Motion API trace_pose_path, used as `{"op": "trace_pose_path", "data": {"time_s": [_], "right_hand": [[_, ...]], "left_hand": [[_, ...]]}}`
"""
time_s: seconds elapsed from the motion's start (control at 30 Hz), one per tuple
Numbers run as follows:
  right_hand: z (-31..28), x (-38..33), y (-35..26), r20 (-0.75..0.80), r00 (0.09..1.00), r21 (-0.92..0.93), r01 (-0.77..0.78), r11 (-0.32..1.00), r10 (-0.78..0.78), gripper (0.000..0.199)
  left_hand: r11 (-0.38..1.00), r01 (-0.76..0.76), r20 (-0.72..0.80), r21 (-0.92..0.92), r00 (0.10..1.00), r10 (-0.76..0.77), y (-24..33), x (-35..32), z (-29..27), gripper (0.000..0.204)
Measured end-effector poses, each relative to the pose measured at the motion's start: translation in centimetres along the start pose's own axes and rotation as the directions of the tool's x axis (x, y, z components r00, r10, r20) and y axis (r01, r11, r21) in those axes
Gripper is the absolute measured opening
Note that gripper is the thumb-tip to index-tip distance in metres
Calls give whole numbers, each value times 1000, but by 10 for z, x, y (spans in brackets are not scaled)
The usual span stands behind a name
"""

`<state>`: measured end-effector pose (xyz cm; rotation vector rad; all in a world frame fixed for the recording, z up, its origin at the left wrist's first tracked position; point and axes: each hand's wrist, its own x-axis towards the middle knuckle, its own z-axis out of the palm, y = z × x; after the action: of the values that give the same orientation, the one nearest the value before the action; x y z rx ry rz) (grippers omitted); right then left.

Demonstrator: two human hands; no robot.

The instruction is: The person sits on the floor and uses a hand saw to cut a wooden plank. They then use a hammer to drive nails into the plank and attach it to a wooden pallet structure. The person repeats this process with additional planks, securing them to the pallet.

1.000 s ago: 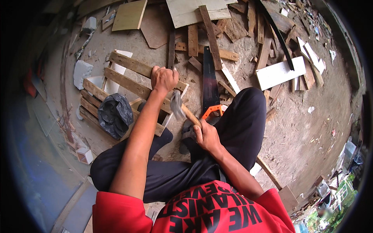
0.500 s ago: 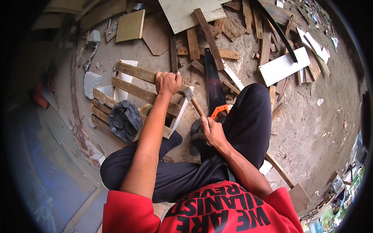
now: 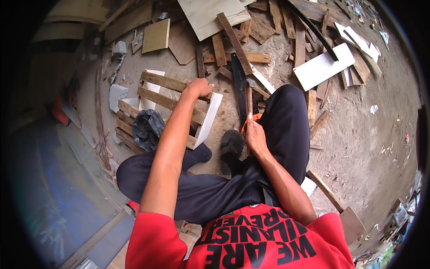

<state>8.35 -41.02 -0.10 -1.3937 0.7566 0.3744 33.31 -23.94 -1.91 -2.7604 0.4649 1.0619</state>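
Observation:
A slatted wooden crate (image 3: 172, 104) with white end boards stands on the ground at my left. My left hand (image 3: 200, 88) is closed over the right end of its top slat; whether the fingertips also pinch something small is hidden. My right hand (image 3: 256, 135) grips the wooden handle of a hammer (image 3: 249, 101), its metal head raised clear of the crate, to the right. A crumpled black plastic bag (image 3: 148, 130) sits against the crate's near side. Behind the hammer lies a handsaw (image 3: 238, 85) with a dark blade and orange handle.
Loose wooden planks (image 3: 235, 42) and a large pale board (image 3: 215, 18) lie ahead. A white board (image 3: 324, 67) rests among scraps at the right. A white block (image 3: 118, 97) is left of the crate. My bent right knee (image 3: 289, 101) rises beside the saw.
The hammer has lifted off the crate's right end and swung to the right, its handle now more upright. My left hand stays on the top slat. The view has shifted slightly.

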Motion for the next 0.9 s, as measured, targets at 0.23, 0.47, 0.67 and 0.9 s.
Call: {"op": "trace_pose_path", "data": {"time_s": [0.23, 0.47, 0.67, 0.9], "right_hand": [[3, 1, 12, 74, 996, -31, 53, 998, -51, 67], [-10, -1, 1, 70, 995, 57, 71, 996, -75, 58], [-15, 5, -14, -5, 985, -106, 171, 979, -173, 51], [-18, 18, -2, -42, 952, -308, 276, 910, -303, 38]], "left_hand": [[996, 65, -50, 67, 997, -62, 34, -8, 4, 54], [991, 7, -360, -137, 931, -56, 32, -11, 19, 35], [919, -194, -732, -343, 669, -131, 51, -41, 33, 19], [940, -39, -835, -340, 472, -283, 37, -113, 112, 44]]}}
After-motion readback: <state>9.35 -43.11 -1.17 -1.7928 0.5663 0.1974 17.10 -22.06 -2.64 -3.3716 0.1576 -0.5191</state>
